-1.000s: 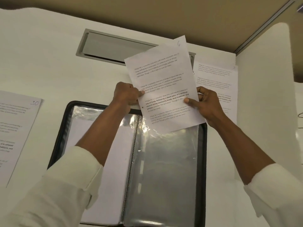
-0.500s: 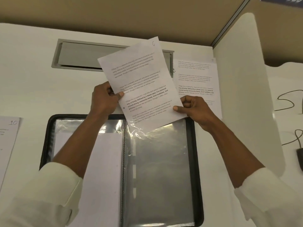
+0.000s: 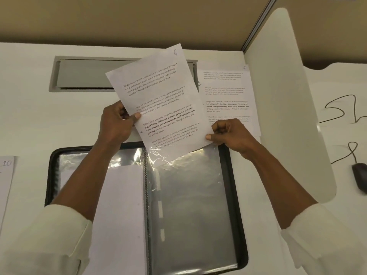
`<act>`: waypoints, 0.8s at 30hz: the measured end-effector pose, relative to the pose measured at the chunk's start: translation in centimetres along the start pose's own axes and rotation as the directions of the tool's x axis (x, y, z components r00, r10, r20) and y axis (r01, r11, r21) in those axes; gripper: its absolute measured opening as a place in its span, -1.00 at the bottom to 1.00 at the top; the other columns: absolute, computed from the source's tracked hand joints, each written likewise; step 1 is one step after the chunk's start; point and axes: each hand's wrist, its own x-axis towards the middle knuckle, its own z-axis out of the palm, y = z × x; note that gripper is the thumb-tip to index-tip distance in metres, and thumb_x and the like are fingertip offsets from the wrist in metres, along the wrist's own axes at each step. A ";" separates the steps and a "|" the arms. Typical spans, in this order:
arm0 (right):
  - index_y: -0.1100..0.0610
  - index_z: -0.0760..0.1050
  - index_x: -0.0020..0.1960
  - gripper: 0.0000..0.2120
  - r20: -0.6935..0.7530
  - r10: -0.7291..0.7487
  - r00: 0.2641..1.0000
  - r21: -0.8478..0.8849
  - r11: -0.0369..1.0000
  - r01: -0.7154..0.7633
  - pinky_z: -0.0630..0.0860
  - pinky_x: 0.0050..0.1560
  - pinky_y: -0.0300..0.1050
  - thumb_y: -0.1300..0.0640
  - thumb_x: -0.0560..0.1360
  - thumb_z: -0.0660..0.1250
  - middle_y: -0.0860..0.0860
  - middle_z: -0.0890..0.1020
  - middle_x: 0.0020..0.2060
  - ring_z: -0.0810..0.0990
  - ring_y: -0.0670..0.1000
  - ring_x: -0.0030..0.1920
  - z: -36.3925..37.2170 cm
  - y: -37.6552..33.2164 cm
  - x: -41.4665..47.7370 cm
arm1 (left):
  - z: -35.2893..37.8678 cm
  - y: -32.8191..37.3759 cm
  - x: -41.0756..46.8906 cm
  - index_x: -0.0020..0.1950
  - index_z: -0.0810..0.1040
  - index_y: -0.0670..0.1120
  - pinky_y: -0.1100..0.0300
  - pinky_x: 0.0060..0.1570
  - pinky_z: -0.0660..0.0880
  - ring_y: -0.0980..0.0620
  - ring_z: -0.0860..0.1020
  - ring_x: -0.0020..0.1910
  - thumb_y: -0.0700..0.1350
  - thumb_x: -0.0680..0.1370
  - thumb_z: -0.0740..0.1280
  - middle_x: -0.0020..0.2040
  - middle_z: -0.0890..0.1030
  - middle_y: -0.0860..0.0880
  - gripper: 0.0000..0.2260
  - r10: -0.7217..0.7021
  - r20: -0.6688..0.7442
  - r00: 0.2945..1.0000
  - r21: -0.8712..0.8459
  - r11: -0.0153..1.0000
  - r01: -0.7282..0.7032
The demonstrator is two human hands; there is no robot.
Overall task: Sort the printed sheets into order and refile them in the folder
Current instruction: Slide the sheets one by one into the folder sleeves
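The left hand (image 3: 117, 122) pinches the left edge and the right hand (image 3: 228, 133) pinches the lower right corner of a tilted white printed sheet (image 3: 158, 100). It is handwritten "6" and begins "Village life is a peaceful, close-knit...". Its bottom edge sits in the crumpled mouth of a clear plastic sleeve (image 3: 194, 195) in the open black zip folder (image 3: 235, 195) on the white desk (image 3: 29, 106). A second printed sheet (image 3: 228, 90) lies just right; a sheet marked "10" (image 3: 6, 175) lies far left.

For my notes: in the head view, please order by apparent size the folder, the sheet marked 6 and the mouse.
1. folder
2. sheet marked 6, held nearer the camera
3. mouse, clearly smallest
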 end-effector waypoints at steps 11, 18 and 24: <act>0.22 0.72 -0.13 -0.91 0.053 0.140 0.989 0.038 0.989 -0.142 0.68 -0.15 -0.14 0.26 0.43 0.63 0.13 0.77 -0.06 0.71 0.04 -0.16 -0.3 -0.5 0.0 | 0.1 0.3 0.6 0.29 0.68 -0.01 -0.18 0.17 0.66 -0.11 0.70 0.09 -0.21 0.56 0.51 0.08 0.76 0.07 -0.69 0.017 0.029 0.999 0.070 0.997 -0.019; 0.31 0.71 -0.09 -0.82 0.063 0.139 0.988 0.019 0.990 -0.141 0.65 -0.16 -0.17 0.21 0.44 0.63 0.25 0.73 -0.03 0.68 0.08 -0.19 0.0 -0.1 0.1 | -0.7 0.0 0.8 0.27 0.69 0.00 -0.19 0.13 0.67 -0.17 0.70 0.08 -0.21 0.55 0.52 0.06 0.76 0.03 -0.70 0.010 0.030 1.000 0.072 0.997 -0.012; 0.29 0.71 -0.01 -0.79 0.081 0.109 0.991 0.041 0.993 -0.112 0.70 -0.14 -0.14 0.15 0.48 0.60 0.25 0.73 0.04 0.69 0.09 -0.18 0.2 -0.1 -0.1 | -0.6 0.6 0.6 0.29 0.68 0.02 -0.20 0.15 0.66 -0.16 0.70 0.10 -0.21 0.55 0.51 0.08 0.76 0.06 -0.67 0.026 0.066 0.997 0.069 0.997 -0.031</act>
